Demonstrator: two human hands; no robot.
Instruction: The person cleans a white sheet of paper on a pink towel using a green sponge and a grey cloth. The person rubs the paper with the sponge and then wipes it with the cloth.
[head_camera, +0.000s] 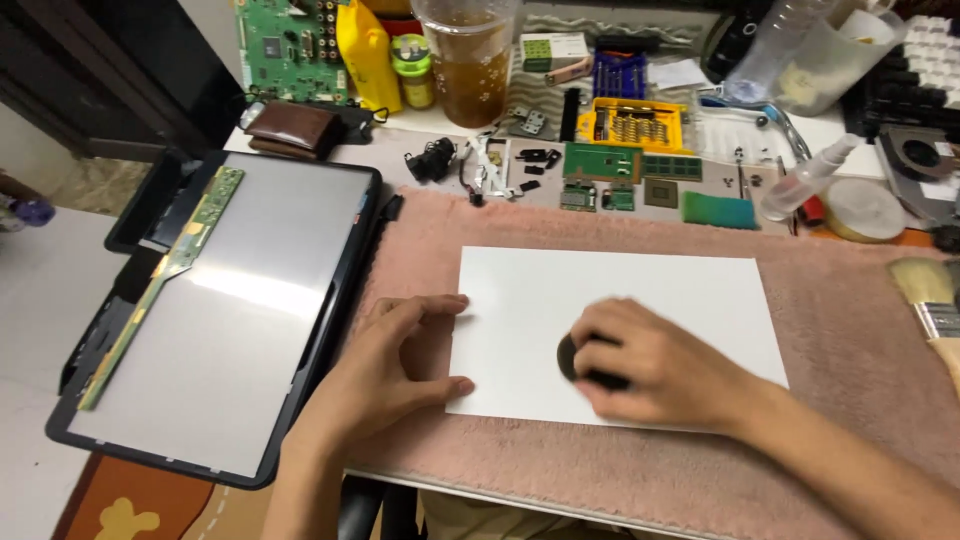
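Right hand (655, 375) curled over a small round black object (575, 360), fingers pressed around it, on a white rectangular paper sheet (620, 290). Left hand (395, 375) spread flat at nine o'clock of that object, thumb and fingertips pinning the sheet's left edge. Sheet lay on a pink fuzzy mat (850, 330); bare laptop screen panel (240, 300) farther toward nine o'clock.

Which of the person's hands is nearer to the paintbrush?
Right. The right hand lies on the white sheet, closer to the paintbrush at the mat's right edge; the left hand rests at the sheet's far left edge.
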